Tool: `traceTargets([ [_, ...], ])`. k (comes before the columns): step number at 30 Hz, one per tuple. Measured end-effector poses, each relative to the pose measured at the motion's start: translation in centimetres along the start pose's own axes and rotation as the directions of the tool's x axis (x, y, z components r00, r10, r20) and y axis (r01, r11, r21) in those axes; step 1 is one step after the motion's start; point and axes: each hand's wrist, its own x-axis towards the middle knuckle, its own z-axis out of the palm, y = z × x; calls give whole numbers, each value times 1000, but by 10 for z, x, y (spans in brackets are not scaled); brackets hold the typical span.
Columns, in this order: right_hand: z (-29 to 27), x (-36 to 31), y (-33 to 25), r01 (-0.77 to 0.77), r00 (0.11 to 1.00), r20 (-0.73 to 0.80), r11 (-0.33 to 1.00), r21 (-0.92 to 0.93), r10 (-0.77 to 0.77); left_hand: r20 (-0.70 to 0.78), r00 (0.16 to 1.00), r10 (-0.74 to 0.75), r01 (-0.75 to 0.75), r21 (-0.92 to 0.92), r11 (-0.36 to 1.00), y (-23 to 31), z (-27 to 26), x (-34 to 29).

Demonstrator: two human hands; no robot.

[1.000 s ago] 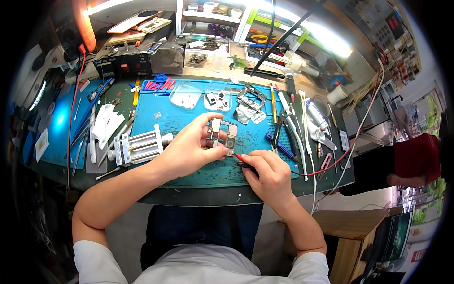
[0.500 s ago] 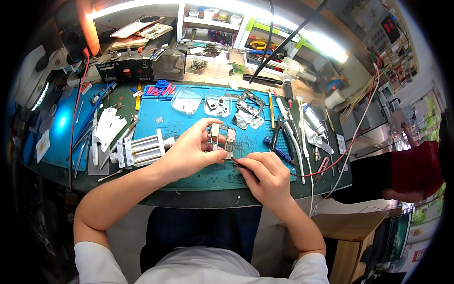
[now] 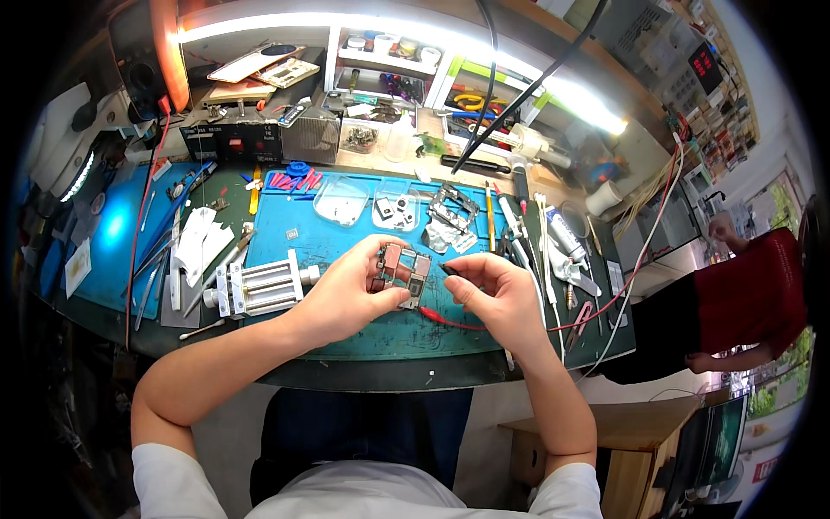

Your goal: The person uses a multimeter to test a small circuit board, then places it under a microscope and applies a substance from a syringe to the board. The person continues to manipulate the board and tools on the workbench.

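My left hand [image 3: 350, 290] is closed round a small circuit board [image 3: 416, 286] with metal-shielded blocks, holding it above the blue mat. A red clip [image 3: 432, 315] on a thin red wire [image 3: 560, 328] sits at the board's lower right edge, seemingly attached to it. To the right of the board, my right hand [image 3: 504, 298] pinches a small black clip [image 3: 448, 269] between thumb and forefinger. Its tip is close to the board's upper right side; whether the two touch I cannot tell.
On the blue mat [image 3: 285, 203] stand a silver clamp vise [image 3: 264, 287], two clear trays [image 3: 341, 201] of small parts, and a metal phone frame [image 3: 453, 208]. Tools and cables [image 3: 529, 221] crowd the right. Black cables [image 3: 527, 91] hang overhead. Another person [image 3: 748, 290] stands at right.
My right hand has left the red clip at the board's lower edge and moved up, with a black clip now in its fingers. The board has shifted slightly down.
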Motion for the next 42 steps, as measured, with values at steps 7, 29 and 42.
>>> traceTargets([
  [7,-14,13,3,55,995,86,996,-73,-48,-15,1000,-21,23,81,996,2,2,-3],
  [29,-17,15,0,163,978,172,954,-253,-121,-34,998,-47,50,80,996,7,3,-3],
  [42,-16,17,-5,132,975,213,948,-290,-70,-32,999,-15,18,92,996,0,2,-3],
])
